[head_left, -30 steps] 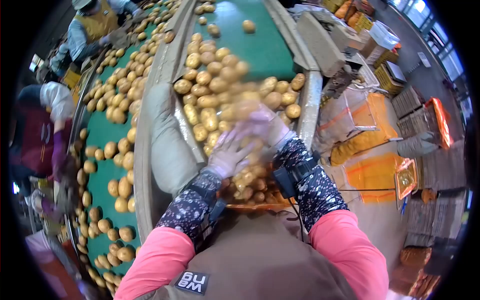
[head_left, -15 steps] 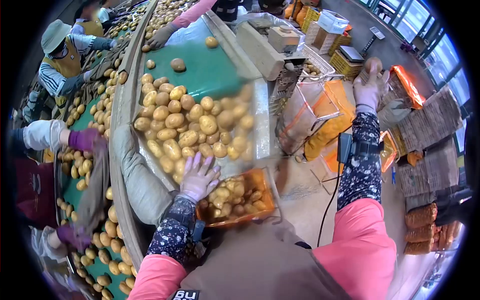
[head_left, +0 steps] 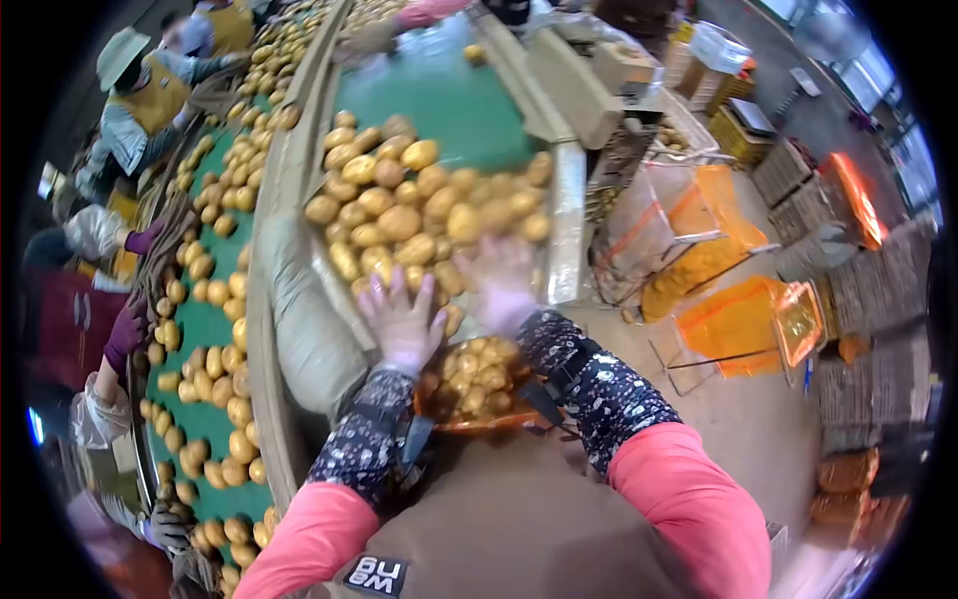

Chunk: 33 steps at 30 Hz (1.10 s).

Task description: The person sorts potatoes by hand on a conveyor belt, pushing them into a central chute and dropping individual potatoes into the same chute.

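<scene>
A heap of yellow potatoes (head_left: 409, 215) lies at the near end of a green conveyor belt (head_left: 439, 100). My left hand (head_left: 401, 319), in a pale glove, rests with fingers spread on the potatoes at the belt's near edge. Beside it my right hand (head_left: 499, 280) is blurred by motion over the same edge, fingers apart, and I see nothing in it. Just below both hands an orange mesh bag (head_left: 474, 384) holds several potatoes.
A second belt (head_left: 205, 319) with potatoes runs on the left, where other people (head_left: 140, 100) work. A padded grey divider (head_left: 304, 319) separates the belts. Orange bags on metal frames (head_left: 738, 324) and stacked crates (head_left: 733, 110) stand on the floor to the right.
My right hand has swung back from high at the right, where it held a potato, down to the belt's edge. The view has turned left again. My left hand stays on the potatoes.
</scene>
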### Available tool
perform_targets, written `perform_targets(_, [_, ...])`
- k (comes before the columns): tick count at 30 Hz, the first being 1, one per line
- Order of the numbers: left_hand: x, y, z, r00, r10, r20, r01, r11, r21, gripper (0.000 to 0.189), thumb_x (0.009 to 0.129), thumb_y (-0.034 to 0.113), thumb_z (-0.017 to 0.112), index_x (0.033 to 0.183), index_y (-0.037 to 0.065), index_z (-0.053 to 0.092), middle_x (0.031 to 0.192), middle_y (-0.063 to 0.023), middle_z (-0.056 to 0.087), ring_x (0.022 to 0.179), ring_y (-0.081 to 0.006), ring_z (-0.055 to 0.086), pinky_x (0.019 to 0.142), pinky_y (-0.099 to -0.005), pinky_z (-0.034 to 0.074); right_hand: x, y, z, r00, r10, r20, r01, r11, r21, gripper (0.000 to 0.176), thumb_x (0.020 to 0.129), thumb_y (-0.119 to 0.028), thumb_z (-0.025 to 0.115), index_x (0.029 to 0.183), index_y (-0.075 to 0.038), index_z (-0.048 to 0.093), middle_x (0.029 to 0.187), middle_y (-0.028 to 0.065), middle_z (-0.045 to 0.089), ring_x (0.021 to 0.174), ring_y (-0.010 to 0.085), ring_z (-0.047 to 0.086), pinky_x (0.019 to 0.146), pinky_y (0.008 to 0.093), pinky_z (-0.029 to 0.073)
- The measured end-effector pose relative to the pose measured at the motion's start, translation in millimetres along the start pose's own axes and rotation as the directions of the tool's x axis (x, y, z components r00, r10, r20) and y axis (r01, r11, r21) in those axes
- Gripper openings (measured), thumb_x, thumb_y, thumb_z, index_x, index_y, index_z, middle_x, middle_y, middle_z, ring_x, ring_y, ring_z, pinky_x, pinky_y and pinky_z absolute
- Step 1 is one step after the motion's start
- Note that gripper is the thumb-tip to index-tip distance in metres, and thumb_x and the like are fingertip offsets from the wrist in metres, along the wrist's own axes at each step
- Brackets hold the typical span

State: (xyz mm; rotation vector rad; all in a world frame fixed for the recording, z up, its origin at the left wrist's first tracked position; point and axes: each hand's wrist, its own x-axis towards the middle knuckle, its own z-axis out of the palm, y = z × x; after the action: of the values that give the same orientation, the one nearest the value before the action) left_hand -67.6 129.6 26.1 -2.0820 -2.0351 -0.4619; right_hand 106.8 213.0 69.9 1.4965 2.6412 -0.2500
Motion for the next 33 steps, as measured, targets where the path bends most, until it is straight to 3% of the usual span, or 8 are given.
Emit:
perform_targets(3, [0,-3,8,0.997,-0.032,0.077,0.031,0.999,0.022,0.060,0.079,0.047,0.070,0.135,0.031,0.057,0.150,-0.0195,0.038,0.139,-0.0551,0.023,0.111,-0.0720,0.011,8,-3,27,1.000,0.020,-0.001,-0.020,0.998,-0.059,0.063,0.092,-0.048,0.055,0.149,-0.026,0.043,0.161,0.0158,0.026,0.149,0.0345,0.025,0.119,0.0587,0.007])
perform_targets(7, [-1,-5,9,0.997,0.015,0.075,-0.014,1.000,-0.023,0.054,0.080,0.046,0.068,0.132,0.035,0.059,0.148,-0.0154,0.041,0.138,-0.0557,0.025,0.109,-0.0751,0.011,20,10,5,0.993,0.055,-0.103,-0.011,0.925,0.380,0.064,0.085,-0.029,0.065,0.145,-0.020,0.047,0.151,0.0222,0.040,0.132,0.0394,0.047,0.111,0.0504,0.035])
perform_targets(8, [-1,-5,8,0.996,0.032,0.086,-0.030,0.999,-0.020,0.052,0.080,0.046,0.068,0.131,0.035,0.059,0.148,-0.0142,0.042,0.138,-0.0535,0.026,0.109,-0.0748,0.012,23,7,3,0.954,0.073,-0.292,0.012,0.960,0.280,0.064,0.080,-0.023,0.071,0.140,-0.016,0.052,0.145,0.0245,0.044,0.115,0.0408,0.058,0.099,0.0467,0.046])
perform_targets(18, [-2,-14,9,0.946,0.316,0.079,-0.304,0.943,-0.136,0.048,0.088,0.043,0.061,0.135,0.033,0.057,0.152,-0.0107,0.040,0.143,-0.0450,0.025,0.114,-0.0693,0.013,47,-1,29,0.962,0.125,-0.241,-0.015,0.910,0.414,0.054,0.081,-0.024,0.066,0.135,-0.023,0.056,0.154,0.0283,0.030,0.136,0.0455,0.039,0.116,0.0490,0.030])
perform_targets(21, [7,-9,18,0.969,-0.219,-0.110,0.190,0.955,-0.229,0.058,0.089,0.046,0.059,0.142,0.022,0.051,0.153,-0.0134,0.038,0.143,-0.0494,0.021,0.115,-0.0680,0.010,25,1,26,0.966,0.002,-0.260,0.066,0.965,0.252,0.049,0.081,-0.025,0.064,0.130,-0.022,0.059,0.152,0.0289,0.033,0.136,0.0447,0.039,0.115,0.0494,0.030])
perform_targets(24, [11,-4,9,0.980,-0.199,0.026,0.200,0.977,-0.071,0.067,0.088,0.048,0.059,0.145,0.015,0.046,0.155,-0.0131,0.036,0.143,-0.0556,0.015,0.115,-0.0680,0.006,2,3,58,0.820,-0.141,-0.555,0.197,0.980,0.041,0.046,0.081,-0.026,0.063,0.126,-0.020,0.062,0.147,0.0287,0.039,0.134,0.0426,0.041,0.114,0.0493,0.031])
perform_targets(27, [12,-5,1,0.976,-0.173,0.132,0.178,0.984,-0.031,0.072,0.087,0.052,0.058,0.147,0.016,0.043,0.156,-0.0082,0.036,0.143,-0.0562,0.012,0.116,-0.0674,0.003,-10,-9,44,0.820,-0.234,-0.522,0.267,0.964,-0.012,0.033,0.079,-0.011,0.066,0.112,-0.013,0.070,0.129,0.0264,0.055,0.119,0.0389,0.055,0.104,0.0488,0.043])
perform_targets(33, [11,-7,-8,0.966,-0.155,0.206,0.170,0.984,-0.054,0.073,0.085,0.054,0.059,0.147,0.018,0.044,0.149,-0.0077,0.044,0.143,-0.0542,0.013,0.116,-0.0663,0.001,33,-17,-5,0.752,-0.086,-0.654,0.358,0.886,0.295,0.041,0.079,-0.015,0.068,0.120,-0.013,0.068,0.129,0.0209,0.059,0.118,0.0378,0.056,0.102,0.0489,0.045])
